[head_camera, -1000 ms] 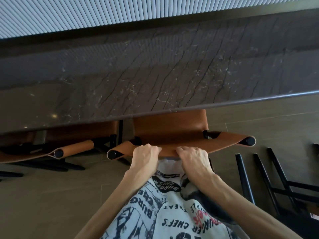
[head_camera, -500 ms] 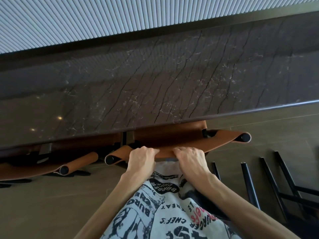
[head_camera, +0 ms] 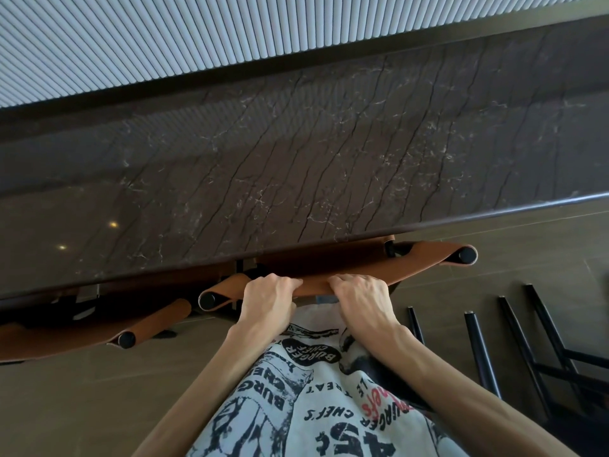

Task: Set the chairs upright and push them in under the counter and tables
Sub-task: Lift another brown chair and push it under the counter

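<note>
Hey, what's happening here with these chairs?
A person's left hand and right hand grip the backrest of a brown chair, tucked mostly under the marble counter. A second brown chair sits tucked in to its left. Black chair legs lie on the floor to the right, probably another chair tipped over.

Both forearms extend forward and converge, bare, palms down. The left hand and right hand sit just beside each other, backs up, knuckles leading. The fingers of each hand curl over the top edge of the chair back and grip it. The fingertips are hidden past the knuckles.
</note>
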Available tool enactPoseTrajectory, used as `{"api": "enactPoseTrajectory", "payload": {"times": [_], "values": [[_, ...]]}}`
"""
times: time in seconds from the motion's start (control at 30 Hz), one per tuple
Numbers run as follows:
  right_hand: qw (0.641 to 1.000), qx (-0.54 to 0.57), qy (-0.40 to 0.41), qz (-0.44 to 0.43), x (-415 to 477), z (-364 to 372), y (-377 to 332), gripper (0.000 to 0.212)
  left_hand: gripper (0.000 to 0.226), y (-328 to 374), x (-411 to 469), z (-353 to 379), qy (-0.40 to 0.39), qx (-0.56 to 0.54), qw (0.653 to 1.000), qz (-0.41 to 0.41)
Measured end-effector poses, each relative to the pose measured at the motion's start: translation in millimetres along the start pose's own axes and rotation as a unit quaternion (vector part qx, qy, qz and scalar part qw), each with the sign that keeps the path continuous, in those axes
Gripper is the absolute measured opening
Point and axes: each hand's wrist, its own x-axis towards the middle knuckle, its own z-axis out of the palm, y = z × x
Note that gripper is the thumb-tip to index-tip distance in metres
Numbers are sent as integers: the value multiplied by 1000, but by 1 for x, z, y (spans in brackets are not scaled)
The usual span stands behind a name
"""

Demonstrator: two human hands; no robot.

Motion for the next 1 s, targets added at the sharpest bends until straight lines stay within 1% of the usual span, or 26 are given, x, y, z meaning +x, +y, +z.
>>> {"api": "enactPoseTrajectory", "payload": {"times": [0.17, 0.3, 0.5, 0.67, 0.77, 0.9, 0.93, 1.0], "values": [[1000, 3, 6, 4, 0, 3, 0, 26, 50, -2, 1, 0, 7, 2, 1000, 4], [1000, 3, 0, 1, 4, 4, -3, 27, 56, -7, 2, 0, 9, -12, 1000, 0], [1000, 8, 7, -11, 5, 5, -3, 29, 55, -10, 2, 2, 16, -26, 1000, -3], [1000, 18, 13, -11, 3, 8, -1, 28, 56, -9, -2, -1, 16, -77, 997, -18], [999, 18, 22, -13, 4, 9, -1, 26, 53, -12, -6, -5, 53, -98, 994, -21], [999, 22, 24, -7, 3, 8, -1, 22, 42, -4, -21, 2, 156, -101, 982, -8], [1000, 20, 22, -4, 1, 8, -2, 22, 42, -2, -26, 8, 180, -105, 978, -3], [1000, 19, 21, 1, -3, 9, -3, 25, 47, 1, -32, 16, 198, -117, 973, 3]]}}
